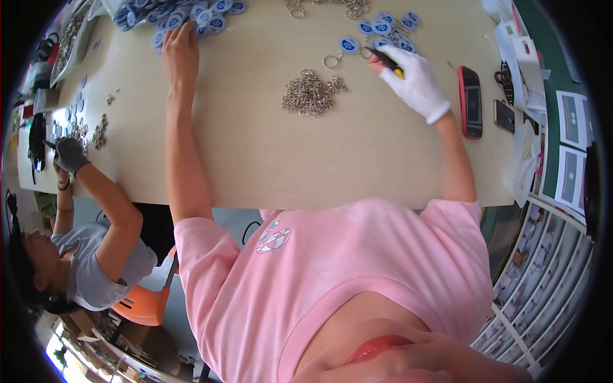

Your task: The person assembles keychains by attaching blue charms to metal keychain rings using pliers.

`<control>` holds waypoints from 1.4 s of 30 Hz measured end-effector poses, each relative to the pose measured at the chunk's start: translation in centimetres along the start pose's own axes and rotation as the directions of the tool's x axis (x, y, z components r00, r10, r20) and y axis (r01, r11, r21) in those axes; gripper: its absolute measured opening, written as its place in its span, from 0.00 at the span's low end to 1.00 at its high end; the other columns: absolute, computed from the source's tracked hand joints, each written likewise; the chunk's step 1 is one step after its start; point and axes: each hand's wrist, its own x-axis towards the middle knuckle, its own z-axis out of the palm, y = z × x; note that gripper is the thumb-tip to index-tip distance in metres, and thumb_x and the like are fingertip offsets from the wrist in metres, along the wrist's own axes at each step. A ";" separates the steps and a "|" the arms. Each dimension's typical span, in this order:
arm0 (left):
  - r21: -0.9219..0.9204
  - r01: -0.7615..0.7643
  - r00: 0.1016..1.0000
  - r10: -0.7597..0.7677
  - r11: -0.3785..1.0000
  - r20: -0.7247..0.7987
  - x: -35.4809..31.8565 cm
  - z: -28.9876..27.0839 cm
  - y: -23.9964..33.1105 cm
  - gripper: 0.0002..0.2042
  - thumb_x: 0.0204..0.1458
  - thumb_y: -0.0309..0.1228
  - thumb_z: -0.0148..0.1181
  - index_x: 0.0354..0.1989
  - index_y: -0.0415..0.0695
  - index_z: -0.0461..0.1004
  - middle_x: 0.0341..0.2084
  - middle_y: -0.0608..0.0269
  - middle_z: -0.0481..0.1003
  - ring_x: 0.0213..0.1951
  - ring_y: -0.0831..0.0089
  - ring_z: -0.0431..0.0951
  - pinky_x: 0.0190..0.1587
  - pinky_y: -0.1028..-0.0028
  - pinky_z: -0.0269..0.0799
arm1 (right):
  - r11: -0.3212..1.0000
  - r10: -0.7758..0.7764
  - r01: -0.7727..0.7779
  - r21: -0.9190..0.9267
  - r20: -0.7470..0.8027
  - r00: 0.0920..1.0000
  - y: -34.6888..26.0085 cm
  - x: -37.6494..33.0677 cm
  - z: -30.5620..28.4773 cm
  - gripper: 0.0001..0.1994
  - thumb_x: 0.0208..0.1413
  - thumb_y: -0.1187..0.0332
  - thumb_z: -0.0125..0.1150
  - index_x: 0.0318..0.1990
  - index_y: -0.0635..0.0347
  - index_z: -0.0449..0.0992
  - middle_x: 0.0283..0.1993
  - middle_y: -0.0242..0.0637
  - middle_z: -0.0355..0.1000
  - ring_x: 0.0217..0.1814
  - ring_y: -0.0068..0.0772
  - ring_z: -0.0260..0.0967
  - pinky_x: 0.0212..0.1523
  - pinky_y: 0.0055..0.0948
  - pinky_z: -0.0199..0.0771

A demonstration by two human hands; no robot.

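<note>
My bare left hand (181,54) reaches to the front edge of a pile of blue-and-white round tags (191,11), its fingers stretched out and their tips touching the tags. Whether a tag is pinched under the fingertips is hard to see. In a white glove, my right hand (412,80) is closed around small pliers (387,62) with black and yellow handles. The tips of the pliers are close to a metal ring at a small heap of finished-looking keychains (383,29). Just left of them lies one round tag (348,45) with a key ring (331,61).
A heap of small metal chain links (309,94) lies mid-table. More key rings (351,6) are at the far edge. On the right are a red-cased phone (470,102) and a dark phone (504,116). At left, another person's gloved hand (70,155) works beside similar parts.
</note>
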 end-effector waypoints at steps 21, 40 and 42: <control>-0.736 0.638 0.755 -0.004 -0.227 0.655 -1.5 -2.9 13.6 0.09 0.56 0.23 0.60 0.43 0.40 0.68 0.38 0.64 0.78 0.44 0.74 0.78 0.51 0.74 0.76 | 0.999 -0.014 0.004 0.054 0.184 0.983 -1.0 1.6 3.7 0.11 0.54 0.64 0.63 0.41 0.59 0.77 0.36 0.38 0.74 0.37 0.34 0.72 0.40 0.32 0.71; -0.703 0.706 0.699 0.245 -0.088 0.671 -2.7 -3.4 16.2 0.09 0.66 0.32 0.48 0.47 0.40 0.62 0.34 0.61 0.73 0.32 0.77 0.72 0.32 0.77 0.68 | 0.824 -0.015 -0.133 0.551 0.257 0.966 -4.8 4.3 1.7 0.12 0.58 0.69 0.62 0.47 0.64 0.70 0.38 0.32 0.73 0.42 0.19 0.71 0.47 0.21 0.71; -0.719 0.694 0.704 0.252 -0.044 0.664 -2.6 -4.0 16.7 0.10 0.65 0.32 0.49 0.47 0.40 0.62 0.31 0.63 0.72 0.30 0.79 0.71 0.31 0.78 0.66 | 0.827 -0.090 -0.049 0.560 0.217 0.972 -4.6 4.5 2.6 0.13 0.58 0.70 0.63 0.47 0.63 0.69 0.37 0.31 0.73 0.42 0.18 0.71 0.47 0.21 0.72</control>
